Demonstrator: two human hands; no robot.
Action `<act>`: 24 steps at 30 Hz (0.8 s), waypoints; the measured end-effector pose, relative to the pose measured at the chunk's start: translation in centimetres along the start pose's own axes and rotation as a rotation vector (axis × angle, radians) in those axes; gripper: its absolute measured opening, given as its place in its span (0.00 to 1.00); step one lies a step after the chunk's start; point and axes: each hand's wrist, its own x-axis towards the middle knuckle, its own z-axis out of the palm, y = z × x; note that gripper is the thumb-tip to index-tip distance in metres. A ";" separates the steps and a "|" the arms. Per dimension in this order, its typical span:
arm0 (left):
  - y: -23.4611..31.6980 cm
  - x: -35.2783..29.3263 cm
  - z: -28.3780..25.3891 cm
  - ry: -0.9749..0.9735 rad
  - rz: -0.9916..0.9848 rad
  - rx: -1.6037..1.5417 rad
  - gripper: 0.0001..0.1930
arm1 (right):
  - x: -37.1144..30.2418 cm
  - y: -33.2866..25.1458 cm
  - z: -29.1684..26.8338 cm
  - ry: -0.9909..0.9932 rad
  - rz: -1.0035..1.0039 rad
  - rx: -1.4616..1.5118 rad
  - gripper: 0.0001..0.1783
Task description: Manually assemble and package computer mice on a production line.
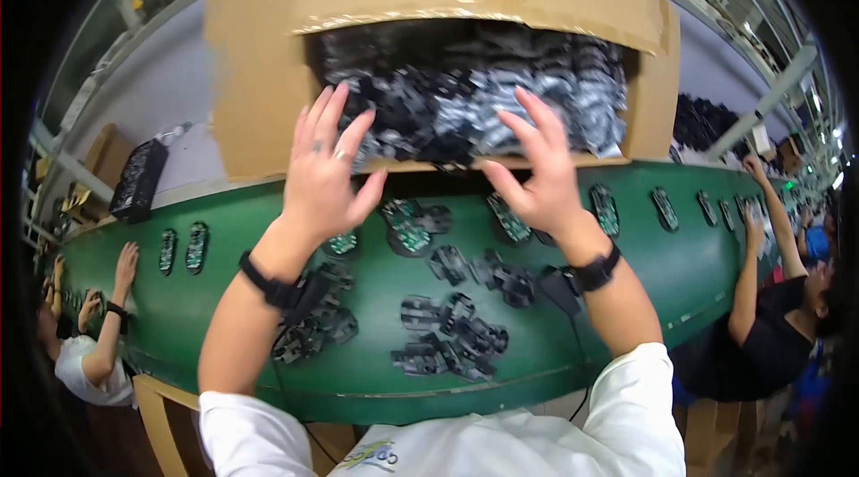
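Both my hands reach up over the front edge of a big cardboard box (255, 110). My left hand (324, 174) has its fingers spread at the left part of the box opening and holds nothing. My right hand (540, 174), also spread and bare, hovers toward the right part of the opening. Inside lie many black plastic parts (420, 110), some in shiny clear wrapping; they are partly blurred. Below my hands, loose black plastic parts (461, 334) lie in heaps on the green belt (376, 370). Green circuit boards in black housings (409, 228) sit behind them.
More circuit boards (197, 247) line the belt on both sides. A black bin (140, 180) stands beyond the belt at left, and a dark pile of parts (707, 123) at right. A person in white (94, 370) works at left, one in black (761, 334) at right.
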 end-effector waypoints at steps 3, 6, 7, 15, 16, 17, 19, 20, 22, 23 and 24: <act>7.0 -3.4 -4.3 -0.312 0.074 -0.246 0.39 | -5.6 -0.9 -9.4 -0.087 0.056 -0.052 0.21; 13.5 -5.8 -5.0 -0.639 0.186 -0.410 0.49 | -14.2 0.2 -16.1 -0.101 0.300 -0.043 0.18; 15.3 -6.1 -4.3 -0.716 0.217 -0.447 0.52 | -16.9 0.6 -17.1 -0.130 0.469 -0.096 0.19; 20.1 -5.7 5.9 -0.808 0.129 -0.365 0.56 | -17.3 1.7 -12.0 -0.557 0.359 -0.349 0.44; 19.9 -6.1 5.6 -0.867 0.161 -0.399 0.55 | -17.6 1.4 -11.8 -0.614 0.381 -0.345 0.44; 19.8 -6.5 4.4 -0.887 0.199 -0.387 0.51 | -17.9 1.2 -11.7 -0.668 0.403 -0.343 0.45; 18.5 -8.4 1.9 -0.923 0.231 -0.379 0.47 | -18.8 -1.5 -12.7 -0.661 0.372 -0.277 0.44; 17.5 -9.6 0.9 -0.910 0.215 -0.387 0.44 | -19.0 -2.9 -13.0 -0.661 0.353 -0.214 0.43; 15.5 -11.0 -0.8 -0.912 0.153 -0.348 0.44 | -19.9 -5.4 -13.0 -0.685 0.308 -0.106 0.44; 14.5 -11.5 -1.6 -0.906 0.140 -0.331 0.44 | -19.9 -6.6 -12.7 -0.693 0.290 -0.051 0.45; 13.6 -12.2 -2.1 -0.914 0.108 -0.335 0.45 | -19.7 -7.5 -11.9 -0.682 0.259 0.051 0.46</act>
